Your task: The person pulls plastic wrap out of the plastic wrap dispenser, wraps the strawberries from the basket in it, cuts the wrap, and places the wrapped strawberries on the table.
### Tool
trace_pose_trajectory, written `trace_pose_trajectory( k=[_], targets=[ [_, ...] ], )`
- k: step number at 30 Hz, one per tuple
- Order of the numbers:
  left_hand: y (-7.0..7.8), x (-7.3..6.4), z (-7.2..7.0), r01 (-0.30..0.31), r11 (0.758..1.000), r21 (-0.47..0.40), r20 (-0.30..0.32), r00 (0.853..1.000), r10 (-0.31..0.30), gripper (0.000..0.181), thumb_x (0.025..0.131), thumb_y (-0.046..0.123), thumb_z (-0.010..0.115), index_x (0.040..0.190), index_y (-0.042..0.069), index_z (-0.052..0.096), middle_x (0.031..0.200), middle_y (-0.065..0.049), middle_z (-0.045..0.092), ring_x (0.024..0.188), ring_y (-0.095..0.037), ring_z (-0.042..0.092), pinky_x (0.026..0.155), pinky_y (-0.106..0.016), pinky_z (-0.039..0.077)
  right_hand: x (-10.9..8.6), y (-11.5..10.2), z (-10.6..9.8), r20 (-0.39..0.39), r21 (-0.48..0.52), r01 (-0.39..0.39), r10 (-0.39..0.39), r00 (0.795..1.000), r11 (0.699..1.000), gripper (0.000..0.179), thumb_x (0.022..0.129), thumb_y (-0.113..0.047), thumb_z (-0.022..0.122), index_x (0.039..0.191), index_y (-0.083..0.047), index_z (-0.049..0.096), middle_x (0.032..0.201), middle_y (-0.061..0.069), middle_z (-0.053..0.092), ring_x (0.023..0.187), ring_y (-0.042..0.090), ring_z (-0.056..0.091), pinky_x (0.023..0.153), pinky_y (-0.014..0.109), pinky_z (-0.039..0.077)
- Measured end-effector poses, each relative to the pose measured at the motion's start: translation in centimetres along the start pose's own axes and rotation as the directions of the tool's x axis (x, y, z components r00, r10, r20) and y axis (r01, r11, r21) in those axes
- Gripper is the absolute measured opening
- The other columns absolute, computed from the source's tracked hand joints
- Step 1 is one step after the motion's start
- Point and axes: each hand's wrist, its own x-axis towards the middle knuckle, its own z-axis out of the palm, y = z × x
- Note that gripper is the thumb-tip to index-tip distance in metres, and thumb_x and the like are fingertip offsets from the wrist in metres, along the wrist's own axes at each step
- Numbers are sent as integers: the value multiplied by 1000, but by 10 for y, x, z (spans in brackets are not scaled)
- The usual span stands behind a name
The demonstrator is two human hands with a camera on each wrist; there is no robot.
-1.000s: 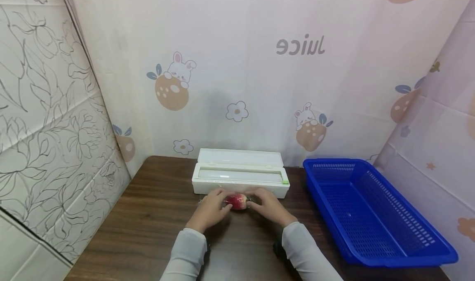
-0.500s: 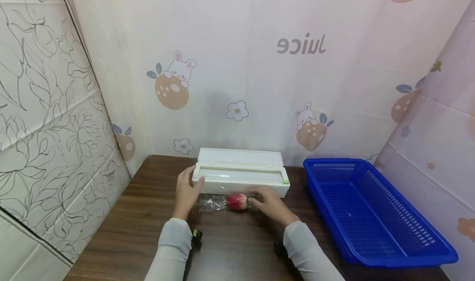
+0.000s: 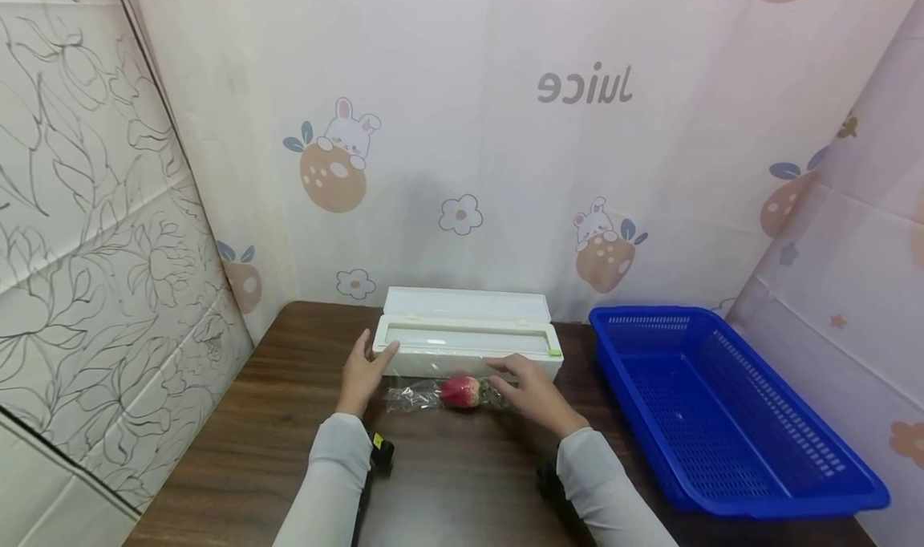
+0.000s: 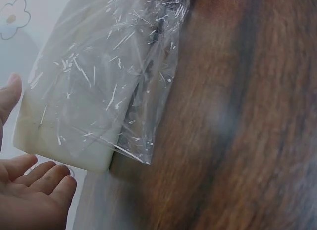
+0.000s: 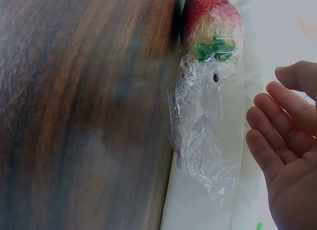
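Note:
A red strawberry [image 3: 459,391], pale near its green leaves [image 5: 215,49], lies on the table wrapped in clear cling film [image 3: 415,396]. Crumpled film sticks out on both sides of it. Behind it stands a white cling film dispenser [image 3: 426,364] with its lid [image 3: 469,304] raised. My left hand [image 3: 360,378] is at the dispenser's left end, fingers loosely spread; whether it touches is unclear. My right hand [image 3: 537,395] hovers by the film's right end, in front of the dispenser. In the right wrist view its fingers [image 5: 277,126] are relaxed and hold nothing.
A blue plastic basket [image 3: 650,459] stands on the right of the brown wooden table [image 3: 289,427]. A green slider [image 3: 554,353] sits at the dispenser's right end. Patterned cloth walls [image 3: 462,130] enclose the back and sides.
Both hands were on the wrapped strawberry. My left hand let go and moved left to the dispenser's end. My right hand has drawn slightly away from the film.

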Motion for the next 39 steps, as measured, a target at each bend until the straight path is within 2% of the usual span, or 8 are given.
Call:
trace_pose_trajectory(
  k=[7,14,17,21,24,28,33,39],
  targets=[
    [-3,2,4,-35,998,-52,-15,999,34,84,83,48,65,146,9,26,149,-17,29,130,-32,33,108,-49,33,-2,1,-3,-35,-7,14,-14,999,1000,28,88,-18,64,115,-11,66,101,3,66,95,8,56,82,40,55],
    [-5,0,5,-51,998,-44,-8,999,50,78,85,42,65,146,10,29,148,-15,33,130,-29,33,109,-47,32,-8,0,-6,-53,-33,6,-8,999,999,28,88,-19,64,115,-12,66,101,-1,66,94,7,57,81,40,55],
    [-4,0,5,-64,997,-38,-12,998,63,76,86,41,65,145,10,29,147,-16,34,130,-29,34,108,-47,32,-7,0,-12,-130,-73,28,-37,991,997,27,86,-18,66,112,-12,66,102,0,66,95,10,56,81,42,54],
    [-4,0,6,-69,997,-38,-11,998,68,77,85,40,65,145,9,29,147,-17,33,130,-30,32,109,-48,31,-2,1,-20,-291,-150,38,-81,953,988,26,83,-18,70,107,-10,67,101,6,66,96,18,56,81,46,52],
    [-5,1,5,-66,997,-47,-7,998,66,78,85,41,66,145,9,29,148,-17,32,131,-30,31,110,-47,30,2,3,-26,-360,-172,-1,-62,931,985,28,82,-21,71,107,-8,67,102,8,65,96,22,55,81,47,50],
    [-6,3,5,-64,996,-56,-9,998,63,78,85,42,66,145,9,29,148,-17,32,131,-29,32,110,-46,30,5,7,-32,-370,-174,-65,-4,929,983,31,82,-24,71,108,-8,66,103,9,63,94,22,53,81,47,49],
    [-6,2,5,-63,995,-80,-12,998,62,79,84,41,67,145,7,30,147,-18,33,131,-28,32,109,-45,30,6,13,-33,-383,-204,-92,7,924,975,33,81,-27,72,106,-6,67,100,12,62,92,27,51,79,49,46],
    [-5,0,5,-55,994,-96,-14,998,54,77,84,40,67,144,8,30,148,-17,32,131,-28,32,110,-44,30,4,25,-35,-450,-287,-251,101,887,924,46,76,-38,76,105,-5,66,102,17,53,94,34,43,80,50,44]
  ],
)
